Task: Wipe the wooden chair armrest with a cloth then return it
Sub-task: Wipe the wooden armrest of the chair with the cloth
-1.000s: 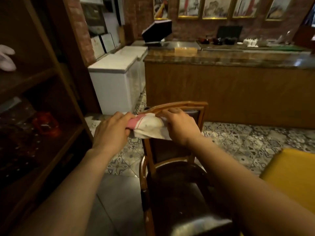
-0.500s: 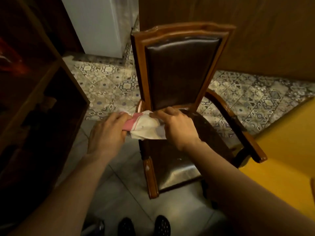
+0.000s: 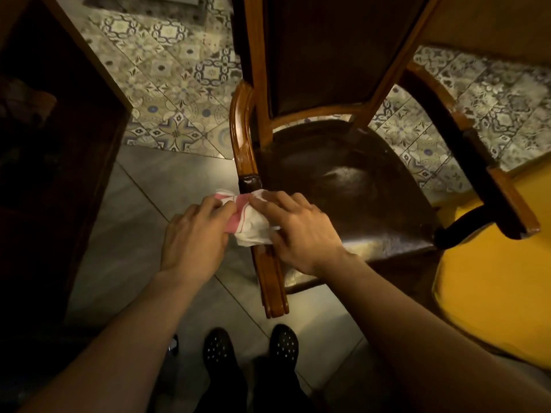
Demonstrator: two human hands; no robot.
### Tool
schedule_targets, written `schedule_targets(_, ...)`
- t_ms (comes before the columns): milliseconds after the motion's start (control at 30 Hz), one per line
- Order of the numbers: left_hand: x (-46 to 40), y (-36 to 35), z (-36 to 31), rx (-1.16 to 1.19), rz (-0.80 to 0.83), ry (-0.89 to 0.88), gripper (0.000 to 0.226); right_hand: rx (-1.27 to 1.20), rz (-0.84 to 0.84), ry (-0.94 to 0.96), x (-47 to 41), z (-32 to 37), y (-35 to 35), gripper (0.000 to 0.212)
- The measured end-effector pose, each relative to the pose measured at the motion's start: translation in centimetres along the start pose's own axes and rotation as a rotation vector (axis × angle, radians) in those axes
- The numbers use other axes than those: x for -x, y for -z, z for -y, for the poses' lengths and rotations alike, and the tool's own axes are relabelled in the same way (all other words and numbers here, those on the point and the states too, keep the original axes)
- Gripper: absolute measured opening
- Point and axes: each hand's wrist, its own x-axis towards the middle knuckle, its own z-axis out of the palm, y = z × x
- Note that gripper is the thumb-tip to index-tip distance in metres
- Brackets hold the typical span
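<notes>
Both the left hand (image 3: pixel 193 234) and right hand (image 3: pixel 301 231) pinch the white, pink-striped cloth (image 3: pixel 252 222) over the glossy brown wooden armrest (image 3: pixel 246 141). Bunched fabric may skip the curve at 12 o'clock.

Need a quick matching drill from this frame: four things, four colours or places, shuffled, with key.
Things:
1. cloth
2. armrest
3. seat
4. shoes

Descriptions:
A. dark glossy leather
B. white with pink stripe, held by the left hand and right hand
C. black, dotted, on the grey floor tile
D. orange-brown wood, under the cloth

Pairs: 1-B, 2-D, 3-A, 4-C
</notes>
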Motion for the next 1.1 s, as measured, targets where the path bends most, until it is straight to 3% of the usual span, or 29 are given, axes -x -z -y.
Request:
schedule_targets(200,-0.1,-0.7,1.9,0.167,0.061,-0.108,0.056,-0.021,-0.083,-0.008,-0.2,1.4,-3.0,0.067)
schedule_targets(400,-2.3,-0.9,1.7,0.240,-0.079,-0.163,0.049,-0.016,-0.152,-0.005,0.0,1.7,-3.7,0.049)
schedule_targets(533,-4.0,-2.4,-0.1,0.300,0.065,-0.250,0.059,0.007,-0.169,0.026,1.3,1.2,-3.9,0.048)
schedule_targets(667,-4.1,-3.5,0.4,0.333,0.099,-0.275,0.059,0.020,-0.188,0.051,1.9,1.1,-4.1,0.050)
schedule_targets(1100,-3.8,-3.8,0.8,0.361,0.065,-0.304,0.055,-0.041,-0.069,0.274,12.5,0.0,-5.9,0.049)
